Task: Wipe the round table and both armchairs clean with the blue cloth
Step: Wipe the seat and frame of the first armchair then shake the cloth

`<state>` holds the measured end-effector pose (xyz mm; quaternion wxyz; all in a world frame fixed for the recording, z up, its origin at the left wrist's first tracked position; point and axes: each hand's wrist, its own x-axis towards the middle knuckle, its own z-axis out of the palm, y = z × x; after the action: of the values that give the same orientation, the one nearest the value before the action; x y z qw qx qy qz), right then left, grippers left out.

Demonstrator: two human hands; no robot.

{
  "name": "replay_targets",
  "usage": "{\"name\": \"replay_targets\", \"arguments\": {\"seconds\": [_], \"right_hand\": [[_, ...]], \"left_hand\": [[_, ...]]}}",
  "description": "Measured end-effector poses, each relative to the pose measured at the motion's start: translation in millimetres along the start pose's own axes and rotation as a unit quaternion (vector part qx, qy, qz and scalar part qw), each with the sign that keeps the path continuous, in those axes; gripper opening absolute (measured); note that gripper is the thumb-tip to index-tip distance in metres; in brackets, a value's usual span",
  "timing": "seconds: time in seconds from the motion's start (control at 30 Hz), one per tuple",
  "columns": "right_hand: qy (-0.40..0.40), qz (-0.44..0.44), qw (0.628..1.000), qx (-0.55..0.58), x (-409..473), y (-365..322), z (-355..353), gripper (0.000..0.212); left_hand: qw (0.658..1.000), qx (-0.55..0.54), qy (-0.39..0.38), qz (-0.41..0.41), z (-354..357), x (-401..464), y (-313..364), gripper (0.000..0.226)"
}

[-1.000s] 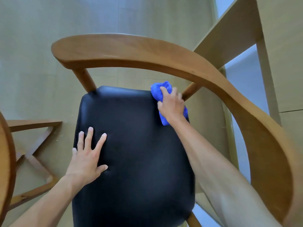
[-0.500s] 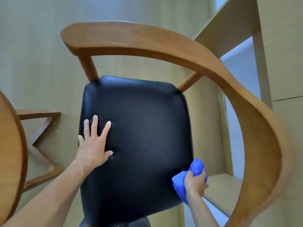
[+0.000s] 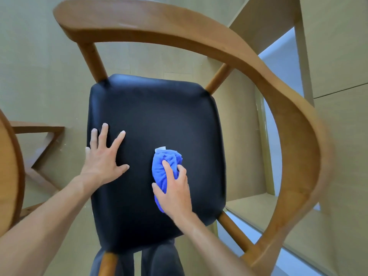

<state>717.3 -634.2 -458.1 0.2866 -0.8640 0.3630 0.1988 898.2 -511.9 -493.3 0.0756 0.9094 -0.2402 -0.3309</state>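
On the black seat point(image 3: 159, 120) of the armchair point(image 3: 278, 92), the seat-wiping step looks under way. Her right hand point(image 3: 175, 194) grips the bunched blue cloth point(image 3: 166, 168), fingers curled over it, pressing it down at about five o'clock from the cushion's centre. Her left hand point(image 3: 103, 158) lies flat with fingers spread at nine o'clock, steadying the seat. Next, I'd judge, the cloth needs sweeping toward twelve o'clock, then over the curved wooden armrest point(image 3: 199, 32).
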Motion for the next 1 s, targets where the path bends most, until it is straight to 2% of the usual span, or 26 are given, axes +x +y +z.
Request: {"name": "replay_targets", "arguments": {"seconds": [0.03, 0.07, 0.1, 0.17, 0.23, 0.27, 0.33, 0.37, 0.43, 0.57, 0.67, 0.73, 0.77, 0.83, 0.87, 0.9, 0.97, 1.0], "right_hand": [[-0.021, -0.016, 0.999, 0.035, 1, 10, -8, 0.063], [-0.011, -0.027, 0.998, 0.064, 4, 18, -16, 0.059], [0.023, -0.023, 0.994, 0.102, 7, 26, -24, 0.054], [0.129, 0.042, 0.976, 0.169, 13, 49, -36, 0.047], [0.193, 0.135, 0.958, 0.164, 18, 73, -44, 0.044], [0.197, 0.167, 0.955, 0.145, 21, 83, -46, 0.043], [0.179, 0.172, 0.961, 0.124, 29, 94, -48, 0.041], [0.17, 0.159, 0.964, 0.13, 35, 97, -49, 0.04], [0.162, 0.14, 0.964, 0.158, 49, 100, -55, 0.037], [0.181, 0.135, 0.953, 0.199, 66, 109, -74, 0.033], [0.204, 0.117, 0.943, 0.235, 63, 97, -79, 0.032], [0.208, 0.072, 0.943, 0.251, 54, 76, -72, 0.032], [0.207, 0.051, 0.944, 0.252, 47, 63, -65, 0.032], [0.209, 0.04, 0.948, 0.237, 36, 38, -51, 0.037], [0.208, 0.052, 0.952, 0.22, 35, 25, -42, 0.042], [0.198, 0.076, 0.956, 0.201, 37, 11, -33, 0.051], [0.156, 0.145, 0.961, 0.175, 49, -21, -18, 0.076], [0.133, 0.174, 0.961, 0.169, 58, -37, -11, 0.086]], "left_hand": [[1.0, 0.005, 0.017, -0.003, 1, -3, 5, 0.091], [0.999, 0.004, 0.046, -0.003, 3, -8, 13, 0.083], [0.997, -0.006, 0.081, 0.008, 5, -14, 25, 0.074], [0.991, -0.029, 0.121, 0.046, 14, -32, 56, 0.067], [0.995, -0.033, 0.088, 0.044, 28, -52, 94, 0.078], [0.998, -0.04, 0.057, 0.009, 38, -59, 112, 0.084], [0.995, -0.069, 0.017, -0.073, 55, -65, 139, 0.093], [0.993, -0.078, 0.012, -0.088, 61, -65, 148, 0.096], [0.997, -0.053, 0.036, -0.036, 68, -62, 156, 0.091], [0.983, -0.015, 0.108, 0.147, 59, -27, 153, 0.084], [0.974, -0.028, 0.133, 0.184, 50, -3, 158, 0.076], [0.973, -0.09, 0.112, 0.179, 51, 1, 163, 0.071], [0.97, -0.161, 0.089, 0.161, 50, 1, 162, 0.067], [0.939, -0.319, 0.063, 0.111, 38, 4, 152, 0.052], [0.933, -0.338, 0.073, 0.093, 30, 7, 141, 0.049], [0.944, -0.302, 0.105, 0.082, 22, 11, 127, 0.049], [0.974, -0.126, 0.172, 0.072, 9, 18, 97, 0.049], [0.983, -0.052, 0.17, 0.053, 5, 19, 83, 0.047]]}}
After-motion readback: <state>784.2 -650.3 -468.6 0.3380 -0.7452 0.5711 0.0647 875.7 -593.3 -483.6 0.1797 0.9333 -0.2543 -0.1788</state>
